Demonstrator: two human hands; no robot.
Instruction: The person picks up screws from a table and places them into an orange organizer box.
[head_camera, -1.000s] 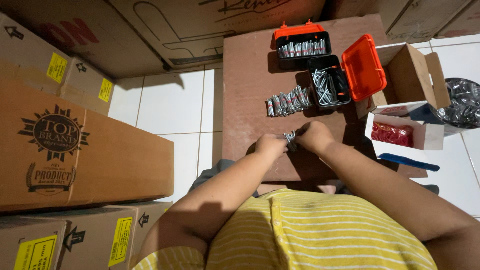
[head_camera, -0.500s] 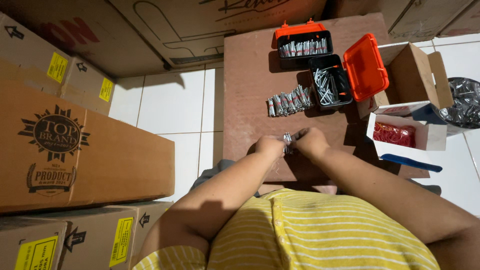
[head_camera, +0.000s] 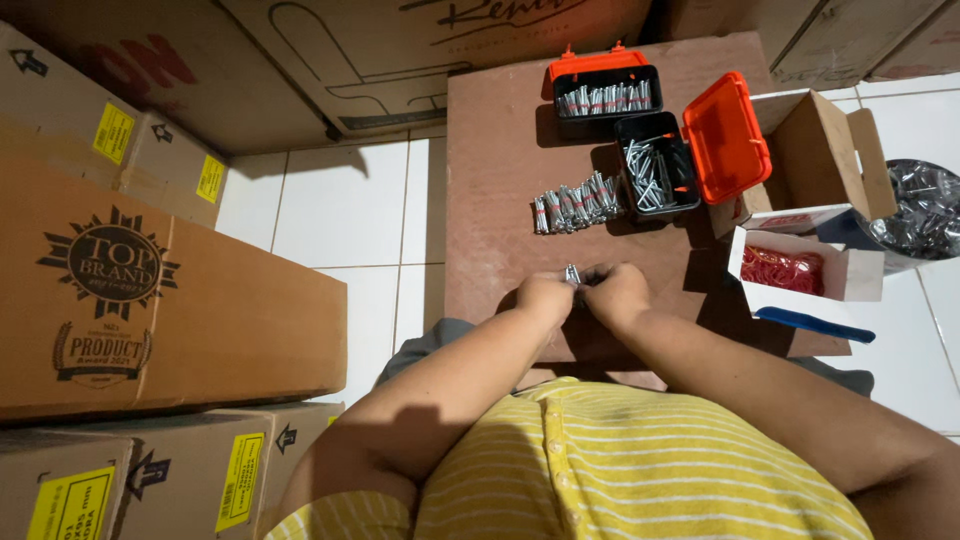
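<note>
Cardboard boxes (head_camera: 150, 300) stand at the far left on the tiled floor. On the brown board (head_camera: 500, 200), near its front edge, the left hand (head_camera: 545, 297) and right hand (head_camera: 617, 295) meet, fingers pinched together on a small bundle of nails (head_camera: 573, 274). Behind them at mid-board lie banded nail bundles (head_camera: 578, 203), then an open orange case (head_camera: 655, 175) and a white box of red rubber bands (head_camera: 785, 268) at the right edge.

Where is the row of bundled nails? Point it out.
In the head view, the row of bundled nails lies mid-board on the brown board, just left of the open black case of loose nails, beyond both hands.
</note>
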